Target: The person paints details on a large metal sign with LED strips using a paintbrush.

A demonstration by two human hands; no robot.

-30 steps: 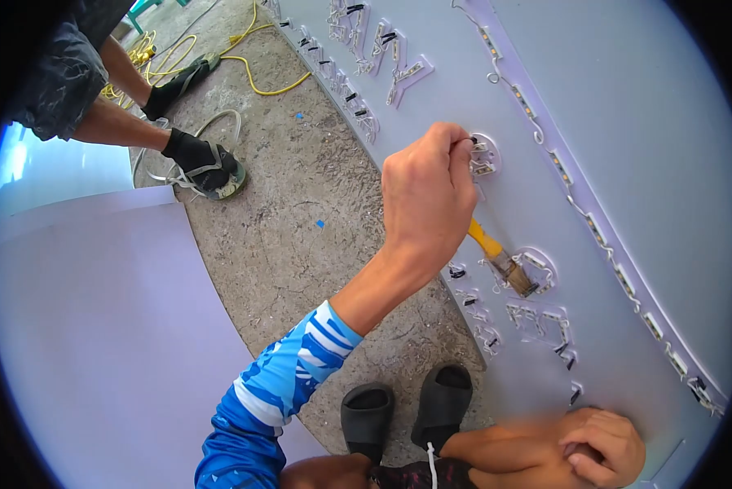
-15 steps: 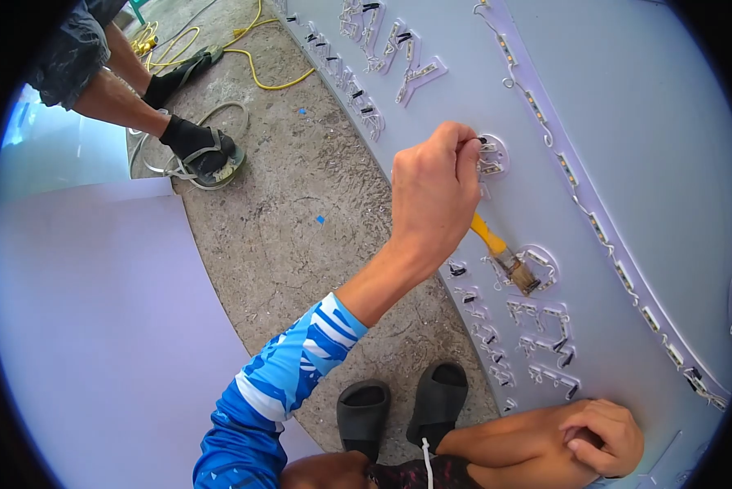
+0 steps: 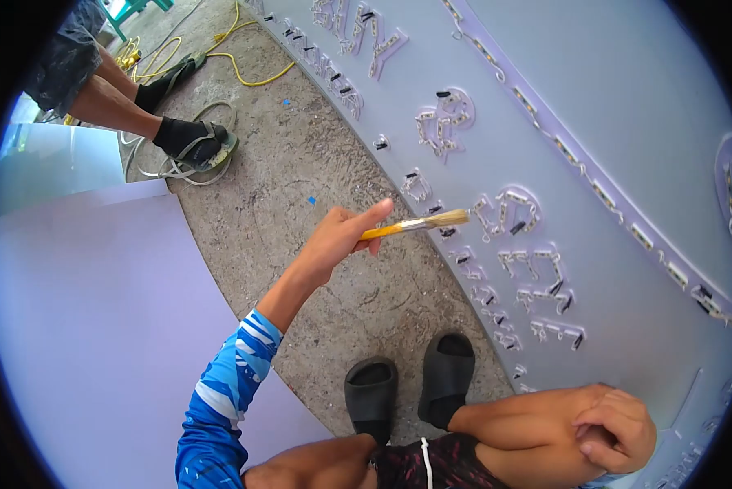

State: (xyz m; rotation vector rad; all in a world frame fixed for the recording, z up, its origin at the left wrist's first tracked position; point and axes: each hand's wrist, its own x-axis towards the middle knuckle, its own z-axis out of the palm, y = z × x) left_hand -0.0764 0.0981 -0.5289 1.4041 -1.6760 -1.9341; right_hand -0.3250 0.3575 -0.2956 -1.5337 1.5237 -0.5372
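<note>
My left hand [image 3: 333,242], at the end of a blue and white sleeve, is closed around the yellow handle of a paintbrush [image 3: 419,223]. The pale bristles point right, over the edge of the large white panel [image 3: 627,163]. Close to the bristle tip is a raised letter [image 3: 517,213] fitted with small LED modules and white wire. My right hand [image 3: 619,429] rests on my right knee, its fingers loosely curled around a dark hollow with nothing visible inside.
Rows of wired letters and a long LED strip [image 3: 606,196] run across the panel. A white sheet [image 3: 105,326] lies to the left. Yellow cable [image 3: 260,80] and a coiled white cable lie on the concrete floor [image 3: 301,155]. Another person's sandalled foot [image 3: 199,145] stands upper left.
My left hand has drawn back to the left, off the round wired letter. The brush has swung from pointing down to pointing right. The view has shifted slightly; my right hand stays on the knee.
</note>
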